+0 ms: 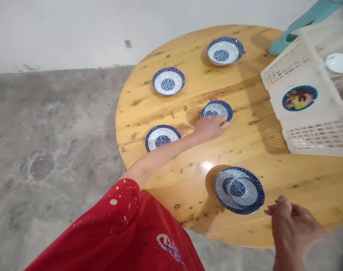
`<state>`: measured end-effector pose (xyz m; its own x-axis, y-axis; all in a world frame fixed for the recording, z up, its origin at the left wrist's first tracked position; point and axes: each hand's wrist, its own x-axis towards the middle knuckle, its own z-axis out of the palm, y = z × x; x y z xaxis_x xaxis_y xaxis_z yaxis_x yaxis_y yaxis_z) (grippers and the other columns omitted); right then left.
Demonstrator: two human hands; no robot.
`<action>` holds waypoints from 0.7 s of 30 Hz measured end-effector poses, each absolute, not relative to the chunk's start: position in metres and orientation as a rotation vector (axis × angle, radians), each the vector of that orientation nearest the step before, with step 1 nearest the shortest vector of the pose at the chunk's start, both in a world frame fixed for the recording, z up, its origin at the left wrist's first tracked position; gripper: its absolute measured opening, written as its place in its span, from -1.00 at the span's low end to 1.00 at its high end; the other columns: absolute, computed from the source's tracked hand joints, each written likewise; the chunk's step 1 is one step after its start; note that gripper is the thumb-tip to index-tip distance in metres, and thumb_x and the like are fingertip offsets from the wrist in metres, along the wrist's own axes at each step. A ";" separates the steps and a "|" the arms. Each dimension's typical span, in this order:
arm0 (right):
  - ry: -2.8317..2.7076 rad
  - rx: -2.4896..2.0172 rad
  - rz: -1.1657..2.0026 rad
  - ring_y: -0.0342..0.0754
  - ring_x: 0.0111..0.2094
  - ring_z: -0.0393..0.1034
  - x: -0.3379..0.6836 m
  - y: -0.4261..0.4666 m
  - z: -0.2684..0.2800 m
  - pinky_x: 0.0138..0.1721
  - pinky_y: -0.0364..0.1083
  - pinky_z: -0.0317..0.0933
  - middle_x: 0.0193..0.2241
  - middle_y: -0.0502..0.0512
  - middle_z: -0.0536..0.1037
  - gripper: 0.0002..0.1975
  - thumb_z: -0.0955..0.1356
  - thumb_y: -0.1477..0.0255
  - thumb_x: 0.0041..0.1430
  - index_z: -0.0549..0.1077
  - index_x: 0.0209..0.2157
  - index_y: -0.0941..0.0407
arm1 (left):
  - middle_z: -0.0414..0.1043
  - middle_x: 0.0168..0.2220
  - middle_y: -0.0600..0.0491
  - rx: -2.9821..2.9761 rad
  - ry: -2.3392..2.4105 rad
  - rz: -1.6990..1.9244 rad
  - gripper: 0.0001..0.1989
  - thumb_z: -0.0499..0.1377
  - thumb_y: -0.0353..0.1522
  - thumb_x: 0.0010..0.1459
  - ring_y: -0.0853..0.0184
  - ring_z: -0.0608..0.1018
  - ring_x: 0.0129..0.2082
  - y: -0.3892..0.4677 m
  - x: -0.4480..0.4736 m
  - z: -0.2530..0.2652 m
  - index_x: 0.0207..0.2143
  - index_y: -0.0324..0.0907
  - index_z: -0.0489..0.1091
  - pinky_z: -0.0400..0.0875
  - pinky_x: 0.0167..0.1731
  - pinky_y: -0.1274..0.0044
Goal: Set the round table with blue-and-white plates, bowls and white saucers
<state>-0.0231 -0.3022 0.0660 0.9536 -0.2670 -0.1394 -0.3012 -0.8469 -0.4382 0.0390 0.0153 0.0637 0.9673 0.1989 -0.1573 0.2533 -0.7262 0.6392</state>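
My left hand (212, 127) reaches across the table and its fingers close on the near rim of a blue-and-white bowl (216, 108) near the middle. Part of that bowl is hidden behind the hand. At the near side, one patterned bowl (246, 192) appears to sit inside another dish (223, 177), off-centre. Just right of this pair is my right hand (295, 224), slightly blurred, fingers loosely curled and a little apart, with nothing visible in them. Under my left forearm a patterned dish (162, 141) is partly covered.
Two more blue-and-white dishes, one at the left (168, 81) and one at the back (224, 51), rest on the round wooden table (194, 82). A white plastic basket (309, 124) stands at the right, with a white bowl (338, 63) showing in it. Behind it leans a turquoise object (304, 24).
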 end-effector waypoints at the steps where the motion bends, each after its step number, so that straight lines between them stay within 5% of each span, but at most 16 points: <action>1: 0.393 -2.641 0.092 0.23 -0.38 0.54 -0.014 -0.287 0.070 -0.33 0.11 0.40 -0.62 0.17 0.49 -0.72 0.27 0.13 0.10 0.36 -0.60 -0.07 | 0.58 -0.06 -0.03 2.417 0.400 -0.030 -0.69 -0.07 -0.25 0.36 0.22 0.55 -0.12 0.034 0.042 0.064 -0.16 -0.11 0.45 0.33 -0.24 0.45; 13: 0.065 -2.309 0.359 -0.11 -0.59 0.43 0.101 -0.124 0.037 -0.58 -0.20 0.15 -0.56 0.11 0.54 -0.79 0.34 0.34 0.15 0.47 -0.44 0.19 | 0.55 -0.02 -0.11 2.513 0.563 -0.232 -0.69 0.03 -0.19 0.32 0.11 0.53 0.00 0.102 0.075 0.056 -0.08 -0.14 0.47 0.38 -0.09 0.40; 21: 0.003 -2.507 0.398 -0.11 -0.61 0.34 0.129 -0.091 0.040 -0.46 -0.17 0.13 -0.71 0.06 0.44 -0.71 0.36 0.36 0.21 0.46 -0.56 0.18 | 0.51 0.05 -0.13 2.521 0.459 -0.280 -0.71 0.08 -0.28 0.29 0.12 0.49 0.01 0.099 0.093 0.049 -0.01 -0.17 0.46 0.34 -0.08 0.39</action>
<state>0.1285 -0.0908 0.0398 0.9552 0.0865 -0.2831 -0.0913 -0.8236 -0.5598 0.0935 0.0991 0.0486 0.9198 0.2629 -0.2913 0.3792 -0.7866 0.4874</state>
